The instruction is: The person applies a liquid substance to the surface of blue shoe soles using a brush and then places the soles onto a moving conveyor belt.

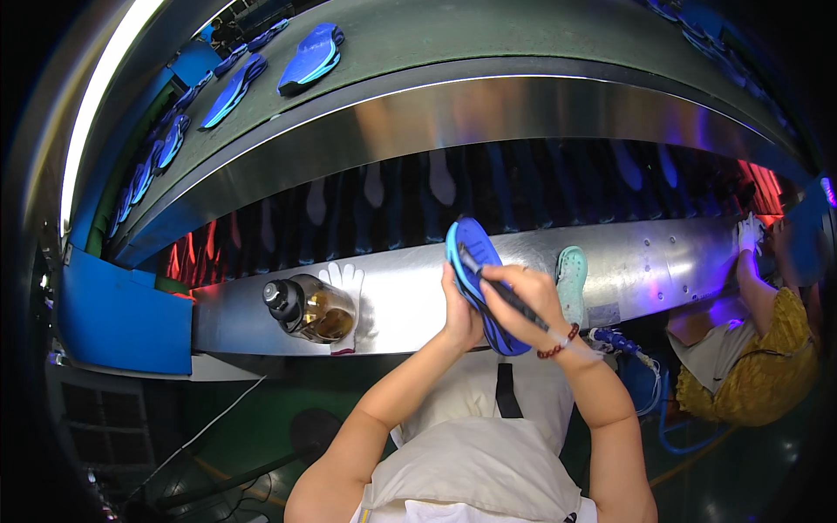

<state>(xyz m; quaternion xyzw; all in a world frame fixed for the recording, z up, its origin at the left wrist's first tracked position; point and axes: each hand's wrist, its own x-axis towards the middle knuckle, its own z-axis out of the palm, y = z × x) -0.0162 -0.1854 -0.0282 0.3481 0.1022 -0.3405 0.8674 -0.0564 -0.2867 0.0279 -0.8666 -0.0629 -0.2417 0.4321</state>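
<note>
My left hand [462, 307] grips a blue shoe sole [473, 237] by its left side, fingers wrapped round the edge. The sole is held tilted above the front of the metal ledge, with a light-blue rim along its far left side. Closed in my right hand [528, 305] is a slim black brush-like tool [516, 302]. Its tip touches or hovers just over the sole's upper face; I cannot tell which. The tool's rear end looks pale and see-through near my wrist. A mint-green sole [571, 281] lies on the ledge right of my right hand.
A clear bottle [324, 312] with a black top and brown contents stands on the metal ledge [401, 292], beside a white glove [344, 283]. Beyond, several blue soles [312, 59] lie on a green conveyor belt [418, 39]. Another person's gloved hand [750, 234] is at the right.
</note>
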